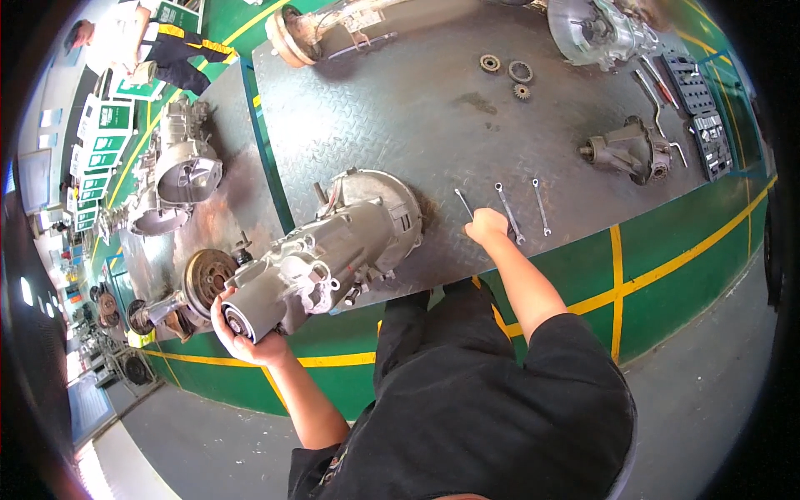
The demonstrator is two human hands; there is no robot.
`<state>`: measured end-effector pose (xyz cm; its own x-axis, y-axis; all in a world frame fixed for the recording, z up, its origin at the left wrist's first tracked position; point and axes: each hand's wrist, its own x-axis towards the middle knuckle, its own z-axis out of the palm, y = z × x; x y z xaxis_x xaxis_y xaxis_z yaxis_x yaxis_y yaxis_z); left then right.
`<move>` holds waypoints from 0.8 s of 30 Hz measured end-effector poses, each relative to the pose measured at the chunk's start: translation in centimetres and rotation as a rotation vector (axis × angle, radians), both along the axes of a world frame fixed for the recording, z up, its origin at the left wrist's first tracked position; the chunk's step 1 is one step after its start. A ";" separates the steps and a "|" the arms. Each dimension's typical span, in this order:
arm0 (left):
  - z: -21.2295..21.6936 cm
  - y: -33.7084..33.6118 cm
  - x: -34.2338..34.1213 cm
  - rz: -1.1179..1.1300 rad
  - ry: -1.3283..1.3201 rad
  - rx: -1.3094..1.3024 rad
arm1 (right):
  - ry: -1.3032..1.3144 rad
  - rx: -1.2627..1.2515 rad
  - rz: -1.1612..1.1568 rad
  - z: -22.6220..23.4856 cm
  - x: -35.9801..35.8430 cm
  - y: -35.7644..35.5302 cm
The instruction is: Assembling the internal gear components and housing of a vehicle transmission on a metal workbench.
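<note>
1. Head view: my left hand [242,333] cups the near round end of a big silver cast-metal gearbox housing [333,250], fingers curled under and around it, gripping.
2. That gearbox lies on its side on the near edge of the dark grey checker-plate steel table [417,100], narrow end sticking out over the edge toward me, wide bell end further in.
3. My right hand [486,225] is closed on a slim silver open-end wrench [463,202], just right of the bell end.
4. Two more silver wrenches [525,208] lie just beside that hand on the plate.
5. Far right: a grey differential casting [629,150] and a black socket set tray [708,125], well apart from my hands.
6. Left: a rusty brake drum on a shaft [204,279], just beside the gearbox.
7. Green floor with yellow lines [667,275] below the table.
</note>
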<state>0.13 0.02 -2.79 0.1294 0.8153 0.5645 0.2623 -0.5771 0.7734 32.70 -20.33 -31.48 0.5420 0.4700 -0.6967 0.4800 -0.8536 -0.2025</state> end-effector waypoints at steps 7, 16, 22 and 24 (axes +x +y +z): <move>0.1 -0.3 0.6 0.038 0.003 0.017 | 0.119 0.339 -0.318 -3.3 -0.8 -3.0; 0.1 -0.6 1.0 0.047 0.004 0.029 | 0.636 0.979 -0.686 13.0 -3.8 0.6; 0.1 -0.6 0.8 0.054 -0.006 0.006 | 0.657 1.128 -0.563 21.3 -5.2 1.8; 0.3 -0.6 0.6 0.063 -0.009 0.004 | 0.659 1.151 -0.553 21.0 -5.2 2.0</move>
<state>0.75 -0.57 -2.52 0.0725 0.8193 0.5688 0.2917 -0.5628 0.7734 27.52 -18.34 -10.51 0.5721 0.7736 -0.2725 -0.3043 -0.1083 -0.9464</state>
